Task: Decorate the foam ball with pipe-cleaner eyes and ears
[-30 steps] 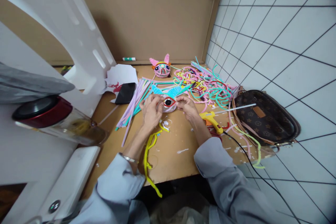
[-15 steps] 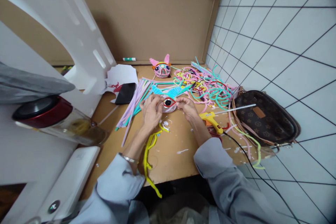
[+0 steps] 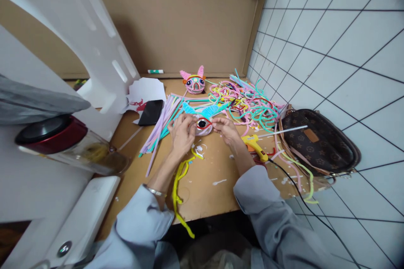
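Observation:
A small animal head [image 3: 205, 131] made of pale pipe cleaners, with blue ears [image 3: 208, 111], sits in front of me between my hands. On its front is a black eye [image 3: 201, 124] with a red pipe cleaner [image 3: 206, 121] curved around it. My left hand [image 3: 183, 135] is closed on the head's left side; its fingertips partly cover that side. The fingers of my right hand [image 3: 226, 130] pinch the pointed right end of the red pipe cleaner. Both hands hide parts of the head.
Loose pipe cleaners [image 3: 252, 103] are heaped behind my right hand, and a straight bundle [image 3: 160, 124] lies left. A pink-eared head [image 3: 195, 84] stands at the back. A yellow glue gun [image 3: 257, 147] and brown bag [image 3: 322, 141] lie right; a phone [image 3: 151, 112] lies left.

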Available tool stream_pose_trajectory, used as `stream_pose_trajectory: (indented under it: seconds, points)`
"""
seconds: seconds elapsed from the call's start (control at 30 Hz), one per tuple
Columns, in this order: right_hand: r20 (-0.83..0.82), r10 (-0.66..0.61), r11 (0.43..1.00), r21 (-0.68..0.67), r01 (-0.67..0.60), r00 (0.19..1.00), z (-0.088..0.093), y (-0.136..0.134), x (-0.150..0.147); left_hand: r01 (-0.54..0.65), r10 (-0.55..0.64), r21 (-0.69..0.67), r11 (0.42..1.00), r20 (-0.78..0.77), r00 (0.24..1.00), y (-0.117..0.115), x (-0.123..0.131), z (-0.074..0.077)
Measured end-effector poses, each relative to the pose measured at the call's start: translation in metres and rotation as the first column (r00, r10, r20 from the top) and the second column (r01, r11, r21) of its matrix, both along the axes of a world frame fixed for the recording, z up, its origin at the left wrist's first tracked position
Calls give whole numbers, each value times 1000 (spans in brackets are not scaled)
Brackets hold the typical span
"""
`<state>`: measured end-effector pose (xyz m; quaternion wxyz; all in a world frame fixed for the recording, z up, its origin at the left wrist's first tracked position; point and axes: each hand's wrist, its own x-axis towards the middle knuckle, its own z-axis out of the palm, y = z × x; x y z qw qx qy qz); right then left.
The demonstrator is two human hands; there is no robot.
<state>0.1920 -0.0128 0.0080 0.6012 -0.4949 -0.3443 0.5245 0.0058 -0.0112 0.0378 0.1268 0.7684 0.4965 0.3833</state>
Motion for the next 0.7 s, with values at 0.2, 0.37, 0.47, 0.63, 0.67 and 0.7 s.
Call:
stream_pose_trajectory:
  seconds: [0.2, 0.37, 0.47, 0.63, 0.67, 0.7]
  points:
    - [-2, -59, 998, 27, 59, 998, -4, 3, -4, 4, -4, -4, 1000, 4, 1000, 0, 1, 0]
    - [2, -74, 996, 43, 74, 997, -5, 5, -5, -1, 1, -17, 1000, 17, 1000, -1, 1, 1]
    - [5, -73, 997, 38, 73, 997, -5, 4, -5, 2, -2, -17, 1000, 24, 1000, -1, 1, 1]
    - [5, -53, 998, 19, 53, 999, 1, 0, -5, -4, 4, -14, 1000, 13, 1000, -1, 1, 0]
    - [5, -45, 999, 14, 45, 999, 2, 0, -5, -5, 5, -15, 1000, 15, 1000, -1, 1, 0]
    - [6, -37, 999, 9, 36, 999, 4, -1, -5, -4, 5, -15, 1000, 18, 1000, 0, 0, 0]
